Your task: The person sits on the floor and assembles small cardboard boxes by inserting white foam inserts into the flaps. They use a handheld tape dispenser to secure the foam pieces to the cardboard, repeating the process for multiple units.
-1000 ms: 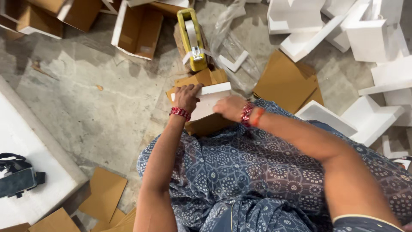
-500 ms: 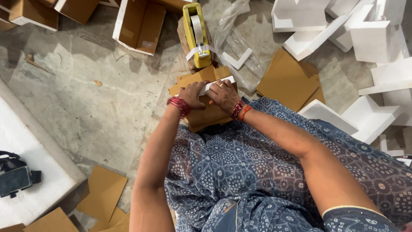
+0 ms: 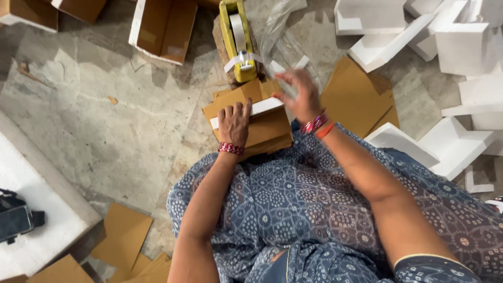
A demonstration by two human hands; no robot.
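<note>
Left hand (image 3: pixel 234 121) pressed flat on cardboard stack (image 3: pixel 264 128) at centre. Right hand (image 3: pixel 298 94), open and blurred, lifted off since a moment ago, now toward yellow tape dispenser (image 3: pixel 238 42) at twelve o'clock.

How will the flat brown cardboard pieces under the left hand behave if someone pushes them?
The brown cardboard pieces look thin and flat, so probably light and somewhat bendable. They lie stacked loosely, so a push would likely slide or fan them apart. The left hand pressing down seems to keep them together.
</note>
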